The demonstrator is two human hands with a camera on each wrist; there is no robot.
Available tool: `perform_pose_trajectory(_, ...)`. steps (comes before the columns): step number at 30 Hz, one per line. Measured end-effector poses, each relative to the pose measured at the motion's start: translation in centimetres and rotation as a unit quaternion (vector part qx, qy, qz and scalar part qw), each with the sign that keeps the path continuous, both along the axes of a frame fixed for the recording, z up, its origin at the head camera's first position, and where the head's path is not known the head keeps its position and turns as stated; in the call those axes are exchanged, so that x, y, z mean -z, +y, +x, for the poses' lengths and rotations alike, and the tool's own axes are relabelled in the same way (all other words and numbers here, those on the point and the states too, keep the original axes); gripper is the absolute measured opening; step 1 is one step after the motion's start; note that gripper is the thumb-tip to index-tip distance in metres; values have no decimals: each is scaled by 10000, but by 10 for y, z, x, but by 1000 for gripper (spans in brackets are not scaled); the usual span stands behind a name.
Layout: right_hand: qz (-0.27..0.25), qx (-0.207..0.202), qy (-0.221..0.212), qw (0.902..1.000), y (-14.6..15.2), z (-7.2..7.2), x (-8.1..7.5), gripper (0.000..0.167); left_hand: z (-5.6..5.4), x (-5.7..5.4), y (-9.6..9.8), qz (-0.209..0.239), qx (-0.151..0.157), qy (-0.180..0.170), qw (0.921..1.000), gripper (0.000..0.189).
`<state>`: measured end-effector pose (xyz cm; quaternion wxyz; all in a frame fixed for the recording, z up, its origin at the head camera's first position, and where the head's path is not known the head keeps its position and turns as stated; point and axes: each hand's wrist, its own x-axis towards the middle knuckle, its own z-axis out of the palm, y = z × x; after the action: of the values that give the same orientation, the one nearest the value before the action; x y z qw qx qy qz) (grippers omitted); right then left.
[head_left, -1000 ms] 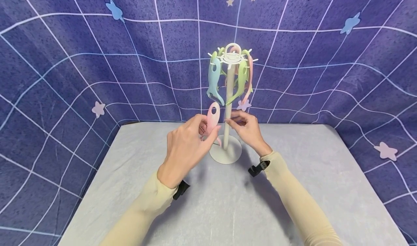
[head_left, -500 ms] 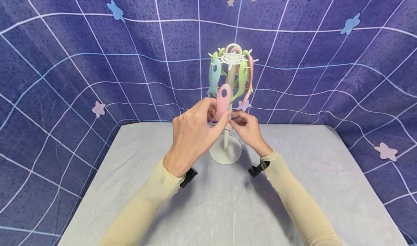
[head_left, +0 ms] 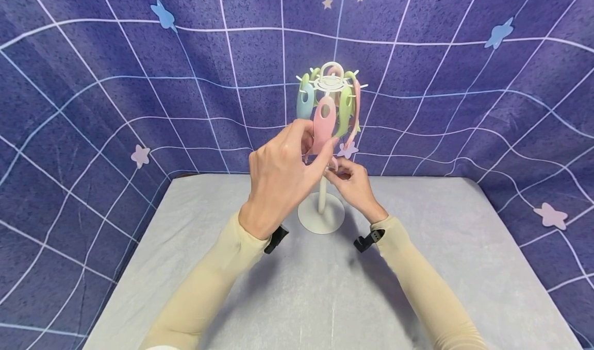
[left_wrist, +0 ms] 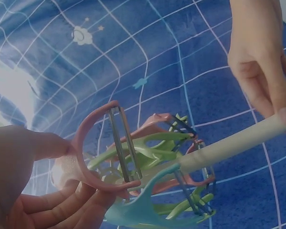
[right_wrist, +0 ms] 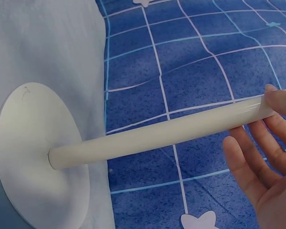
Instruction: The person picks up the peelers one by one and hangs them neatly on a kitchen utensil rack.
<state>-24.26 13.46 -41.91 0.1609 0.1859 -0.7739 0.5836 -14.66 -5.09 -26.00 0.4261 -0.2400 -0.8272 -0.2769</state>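
A pink peeler (head_left: 324, 123), with a hole in its handle and a metal blade that shows in the left wrist view, is pinched between the thumb and fingers of my left hand (head_left: 283, 175). Its holed end is up, just under the hooked ring (head_left: 331, 83) at the top of a white stand; whether it touches a hook cannot be told. My right hand (head_left: 353, 182) pinches the stand's pole (right_wrist: 162, 136) below the hanging peelers. A blue peeler (head_left: 304, 102) hangs to the left of the pink one, and a green peeler (head_left: 344, 112) to the right.
Another pink peeler (head_left: 356, 107) and more green ones hang round the ring. The stand's round base (head_left: 308, 216) rests on a grey-covered table (head_left: 315, 298). Behind it hangs a blue cloth (head_left: 250, 56) with grid lines and stars.
My left hand has raised the pink peeler up and to the right, from low beside the pole to just below the ring. My right hand has stayed on the pole.
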Motion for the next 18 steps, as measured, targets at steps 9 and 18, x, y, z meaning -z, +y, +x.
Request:
perform_pose_trajectory(9, 69, 2, -83, 9999, 0, 1, 0, 18, -9, -6, 5, 30, -94, -50, 9999, 30)
perform_pose_trajectory(18, -66, -99, -112, 9999, 0, 1, -2, 21, -18, -6, 8, -3, -213, -205, 9996, 33)
